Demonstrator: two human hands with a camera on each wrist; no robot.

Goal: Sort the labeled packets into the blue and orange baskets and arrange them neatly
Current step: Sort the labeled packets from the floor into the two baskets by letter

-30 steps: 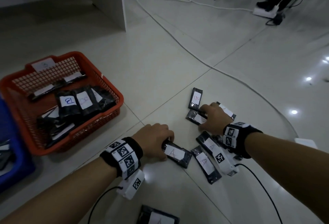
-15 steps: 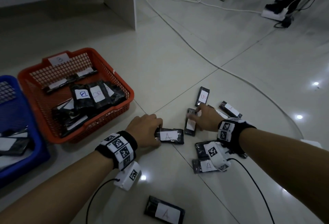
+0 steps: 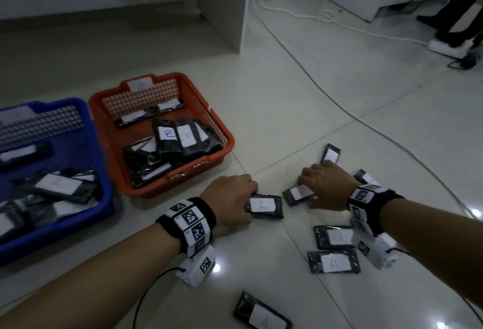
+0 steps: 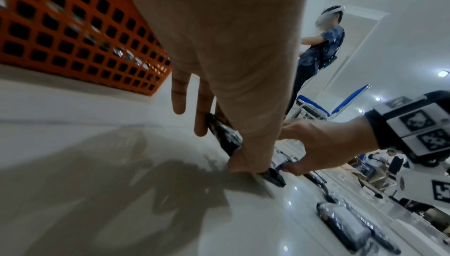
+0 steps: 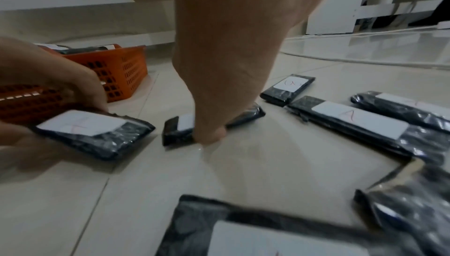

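My left hand [image 3: 247, 199] grips a black packet labelled A [image 3: 265, 206] by its left end, low over the floor; in the left wrist view, fingers [image 4: 202, 117] and thumb pinch that packet [image 4: 225, 135]. My right hand [image 3: 305, 185] arches over a second black packet [image 3: 296, 194], its thumb [image 5: 210, 135] against the near edge of the packet [image 5: 179, 127], whose label I cannot read. The orange basket [image 3: 226, 134] and the blue basket [image 3: 103, 169] stand to the left, each holding several labelled packets.
Loose packets lie on the tiles: one beyond my right hand [image 3: 331, 155], one by my right wrist [image 3: 366, 178], two marked A [image 3: 335, 237] [image 3: 334, 262] and another A [image 3: 262, 314] close to me. A white cable [image 3: 339, 104] crosses the floor. A person [image 4: 319, 48] stands farther off.
Both hands have drawn their packets leftward, nearer the baskets. The right hand's packet has turned to lie crosswise. The view has swung left, and more of the blue basket shows.
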